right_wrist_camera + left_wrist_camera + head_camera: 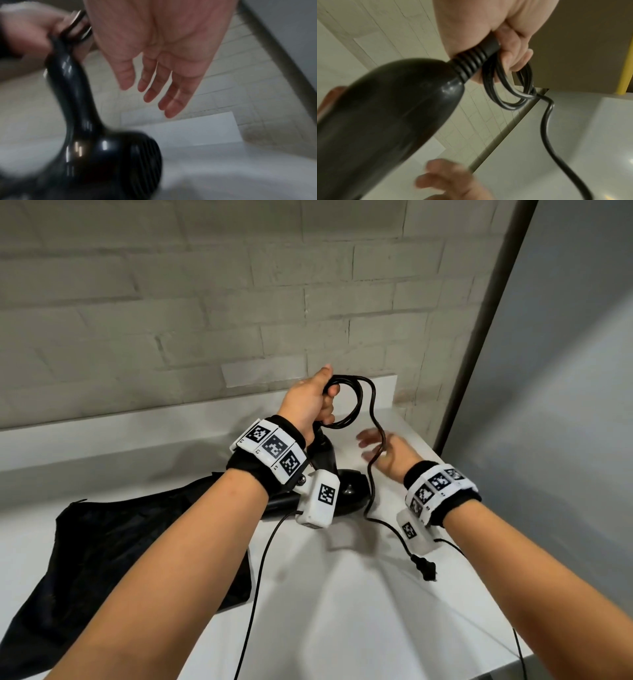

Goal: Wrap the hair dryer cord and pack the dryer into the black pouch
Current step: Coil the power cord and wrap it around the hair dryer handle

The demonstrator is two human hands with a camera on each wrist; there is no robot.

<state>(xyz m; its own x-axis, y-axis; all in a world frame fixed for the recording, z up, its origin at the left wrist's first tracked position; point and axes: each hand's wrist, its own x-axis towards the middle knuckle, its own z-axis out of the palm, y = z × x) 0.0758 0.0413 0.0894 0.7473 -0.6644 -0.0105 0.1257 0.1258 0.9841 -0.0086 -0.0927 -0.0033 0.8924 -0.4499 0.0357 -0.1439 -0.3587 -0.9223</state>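
left hand (310,402): holds cord (352,402) loops and hair dryer (346,487) | right hand (387,453): fingers spread, holds nothing | black pouch (113,546): on table (359,611)

hair dryer (346,491): black plastic, glossy and smooth, with bright reflections
cord (371,419): black rubbery coating, smooth, slight shine
strain relief (474,60): ribbed black rubber, matt
black pouch (113,559): thin cloth, matt, a little wrinkled
table (359,611): white, smooth, faint sheen
wall (205,302): painted brick, rough, matt
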